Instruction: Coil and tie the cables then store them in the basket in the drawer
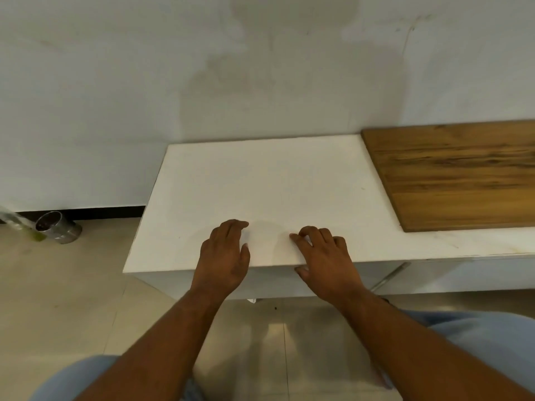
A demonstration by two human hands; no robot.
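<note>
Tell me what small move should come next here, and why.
Probably lower the right hand to the metal handle and pull the drawer open. It and the left hand rest on the white cabinet top holding nothing; no cables or basket show, and the drawer looks shut.

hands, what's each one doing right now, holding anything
Left hand: open, resting on the white cabinet top, empty.
Right hand: open, loosely bent, resting on the same top, empty.

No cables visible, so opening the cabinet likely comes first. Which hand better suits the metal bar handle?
Probably the right hand: it rests at the front edge of the white cabinet top, nearer the metal bar handle to its right. The left hand is farther.
</note>
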